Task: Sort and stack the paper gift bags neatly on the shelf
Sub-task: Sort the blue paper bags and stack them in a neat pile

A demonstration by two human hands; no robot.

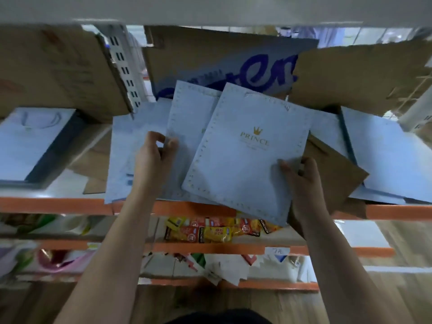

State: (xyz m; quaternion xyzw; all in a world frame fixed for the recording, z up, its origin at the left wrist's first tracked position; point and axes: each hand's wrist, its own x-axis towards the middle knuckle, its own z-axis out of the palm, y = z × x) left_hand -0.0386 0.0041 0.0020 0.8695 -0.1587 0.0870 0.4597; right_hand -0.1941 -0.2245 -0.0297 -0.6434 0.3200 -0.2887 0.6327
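Two hands on flat pale-blue bags at the shelf [77,203] edge: right hand [304,181] pinches the lower right corner of the tilted crown bag [243,160], left hand [154,155] pinches the bag behind [189,113], just left of it.

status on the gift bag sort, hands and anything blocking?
Left hand pinching a pale blue bag. Right hand gripping the PRINCE bag, tilted, overhanging the shelf edge. Brown bag underneath at right; pile unsorted.
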